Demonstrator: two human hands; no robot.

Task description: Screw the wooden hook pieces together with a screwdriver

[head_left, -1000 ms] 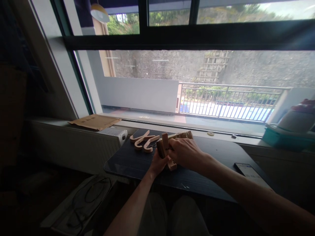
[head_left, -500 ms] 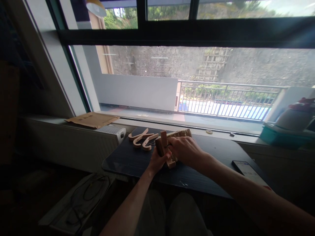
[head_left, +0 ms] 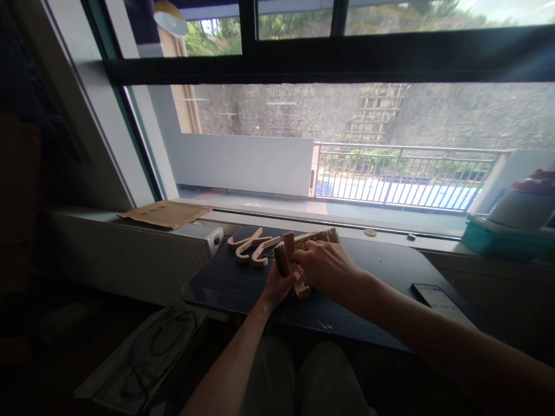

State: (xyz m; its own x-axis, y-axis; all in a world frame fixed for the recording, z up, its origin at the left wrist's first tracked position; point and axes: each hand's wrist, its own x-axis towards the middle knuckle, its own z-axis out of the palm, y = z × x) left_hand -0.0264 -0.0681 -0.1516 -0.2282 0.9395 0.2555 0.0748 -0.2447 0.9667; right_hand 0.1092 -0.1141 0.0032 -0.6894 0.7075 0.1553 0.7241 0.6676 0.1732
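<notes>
My left hand (head_left: 277, 284) is closed around a pale wooden hook (head_left: 289, 247) and the dark edge of a rough wooden board (head_left: 325, 234), pressing the two together. The hook lies across the board's near end, its curved tip towards me. My right hand (head_left: 321, 261) is bent over the hook's middle with its fingers pinched. Whatever sits in that pinch is too small and hidden to name. Farther left on the dark table (head_left: 225, 283), three more wooden hooks (head_left: 259, 258) lie close together.
A phone (head_left: 437, 300) lies at the table's right side. Beyond the table is a window sill with a tape roll (head_left: 370, 233) and a teal box (head_left: 485, 238). A brown envelope (head_left: 167, 214) rests by the white radiator (head_left: 197, 234) on the left.
My right hand has turned slightly at the hook, its fingers a little more to the left. The left hand keeps its hold. The whole view has shifted slightly.
</notes>
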